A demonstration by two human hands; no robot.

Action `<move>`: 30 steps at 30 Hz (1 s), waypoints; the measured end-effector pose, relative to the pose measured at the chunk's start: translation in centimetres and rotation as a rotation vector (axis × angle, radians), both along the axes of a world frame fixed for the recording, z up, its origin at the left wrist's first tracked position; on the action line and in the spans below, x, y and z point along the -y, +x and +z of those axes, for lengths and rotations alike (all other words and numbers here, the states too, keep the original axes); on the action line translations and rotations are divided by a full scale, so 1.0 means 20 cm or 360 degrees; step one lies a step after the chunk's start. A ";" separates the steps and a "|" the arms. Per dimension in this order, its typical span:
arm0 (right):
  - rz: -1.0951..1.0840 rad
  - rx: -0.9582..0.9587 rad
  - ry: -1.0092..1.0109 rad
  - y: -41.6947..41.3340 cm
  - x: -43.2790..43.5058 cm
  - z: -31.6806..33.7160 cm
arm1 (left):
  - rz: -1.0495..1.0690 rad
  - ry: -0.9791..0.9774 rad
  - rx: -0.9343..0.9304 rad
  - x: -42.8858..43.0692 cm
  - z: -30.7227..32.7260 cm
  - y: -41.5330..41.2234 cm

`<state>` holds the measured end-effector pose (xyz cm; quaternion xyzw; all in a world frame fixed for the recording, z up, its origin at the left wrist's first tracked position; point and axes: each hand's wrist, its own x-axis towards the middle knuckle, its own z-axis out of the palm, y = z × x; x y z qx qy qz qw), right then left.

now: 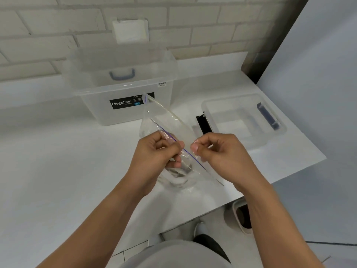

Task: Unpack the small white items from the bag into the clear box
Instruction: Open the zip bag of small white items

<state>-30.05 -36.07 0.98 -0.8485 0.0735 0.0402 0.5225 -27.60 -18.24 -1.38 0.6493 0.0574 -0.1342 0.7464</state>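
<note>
Two-handed, working at the mouth of the bag (170,120) held above the white table (58,161). Passing the clear box (96,113), standing lid-up at the back of the table, well apart from the bag. Gripping with the left hand (154,155), fingers curled and thumb pinching one lip beside the blue zip line (173,138). Pinching the opposite lip with the right hand (218,149), thumb and forefinger clamped on the film. Holding the small white items (180,176) bunched low in the bag, beneath the hands, none visibly in the box. Risking, probably, a sudden give in the seal: jerking the bag, scattering pieces across the table or off its near edge. Risking too a pour into the second clear tub (228,99) at right.
</note>
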 end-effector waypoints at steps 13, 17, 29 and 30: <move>-0.0060 0.0137 0.0008 -0.02 -0.01 0.01 | -0.0066 -0.0132 -0.0210 0.12 0.03 -0.13; 0.0192 -0.0006 -0.0211 -0.07 0.09 0.01 | 0.0056 -0.0092 -0.0121 0.14 0.02 -0.15; 0.0005 0.0237 -0.0690 -0.04 0.24 0.07 | 0.0302 0.0274 0.0001 0.21 0.02 -0.29; 0.0047 0.0245 -0.0685 -0.04 0.24 0.08 | 0.0320 0.0278 0.0014 0.22 0.02 -0.31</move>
